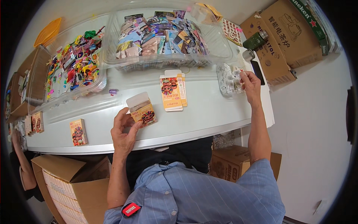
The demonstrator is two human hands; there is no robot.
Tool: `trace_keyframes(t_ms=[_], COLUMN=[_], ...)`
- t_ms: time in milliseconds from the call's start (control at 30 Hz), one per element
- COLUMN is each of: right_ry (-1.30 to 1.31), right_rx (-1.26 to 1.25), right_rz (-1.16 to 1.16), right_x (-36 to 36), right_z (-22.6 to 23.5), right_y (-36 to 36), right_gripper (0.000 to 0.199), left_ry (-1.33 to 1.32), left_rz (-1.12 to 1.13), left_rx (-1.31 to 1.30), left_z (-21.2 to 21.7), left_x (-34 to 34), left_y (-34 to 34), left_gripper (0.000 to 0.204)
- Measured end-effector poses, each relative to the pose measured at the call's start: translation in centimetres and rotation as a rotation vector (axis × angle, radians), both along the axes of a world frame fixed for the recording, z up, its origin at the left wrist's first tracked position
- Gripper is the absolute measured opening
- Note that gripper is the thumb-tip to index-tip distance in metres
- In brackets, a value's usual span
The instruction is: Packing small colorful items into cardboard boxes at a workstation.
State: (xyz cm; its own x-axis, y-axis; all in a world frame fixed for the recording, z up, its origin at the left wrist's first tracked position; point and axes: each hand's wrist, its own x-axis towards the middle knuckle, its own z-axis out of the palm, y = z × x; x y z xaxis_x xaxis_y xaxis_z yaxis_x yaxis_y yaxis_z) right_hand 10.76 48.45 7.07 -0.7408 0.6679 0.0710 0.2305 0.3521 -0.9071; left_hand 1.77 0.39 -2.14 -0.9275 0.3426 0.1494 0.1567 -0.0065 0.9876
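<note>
My left hand (125, 130) grips a small orange carton (144, 112) with cartoon figures, its top flap standing up and its mouth uncovered. Over at the right, my right hand (250, 84) has its fingers pinched at the edge of a clear plastic tub (225, 89) of small white packets. Whatever sits between those fingertips is too small to make out. Flattened orange cartons (171, 91) lie stacked on the table between my hands. A closed carton of the same kind (78, 132) rests to the left of my left hand.
A large clear bin (167, 59) of picture cards stands at the back, beside another bin (37, 100) of colourful trinkets. A purple trinket (113, 91) lies on the table (201, 115). Behind my right hand are a phone (257, 72) and a green bottle (255, 40). Another person's arm (24, 162) shows far left.
</note>
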Motion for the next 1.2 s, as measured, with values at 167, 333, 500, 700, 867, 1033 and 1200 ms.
trace_keyframes(t_ms=[167,333,500,700,867,1033,1200], right_ry=[-0.014,-0.024,-0.280,-0.307,-0.130,0.033,0.104], right_rx=[0.068,0.118,0.389,0.504,0.179,-0.245,-0.301], right_rz=[-0.043,-0.031,0.123,0.091,-0.041,-0.069,-0.057], right_x=[-0.2,0.0,0.5,-0.1,0.3,1.1,1.6], right_z=[-0.7,-1.2,-1.4,-0.1,0.0,1.1,1.3], right_y=[0.0,0.7,2.1,1.1,1.1,0.2,-0.6], right_gripper=[0.023,0.025,0.024,0.023,0.022,0.018,0.016], left_ry=[0.003,0.005,-0.007,-0.016,-0.024,0.036,-0.016], left_rz=[0.001,-0.009,-0.014,-0.016,0.021,0.116,0.149], left_rx=[-0.007,-0.010,-0.019,-0.012,0.038,-0.078,-0.004], left_z=[-0.2,0.1,-0.1,0.0,0.0,0.3,0.7], left_x=[-0.1,-0.1,-0.1,-0.3,-0.1,-0.3,-0.3], left_y=[0.0,0.0,-0.1,0.0,0.5,0.9,1.0], left_gripper=[0.065,0.065,0.065,0.066,0.071,0.074,0.072])
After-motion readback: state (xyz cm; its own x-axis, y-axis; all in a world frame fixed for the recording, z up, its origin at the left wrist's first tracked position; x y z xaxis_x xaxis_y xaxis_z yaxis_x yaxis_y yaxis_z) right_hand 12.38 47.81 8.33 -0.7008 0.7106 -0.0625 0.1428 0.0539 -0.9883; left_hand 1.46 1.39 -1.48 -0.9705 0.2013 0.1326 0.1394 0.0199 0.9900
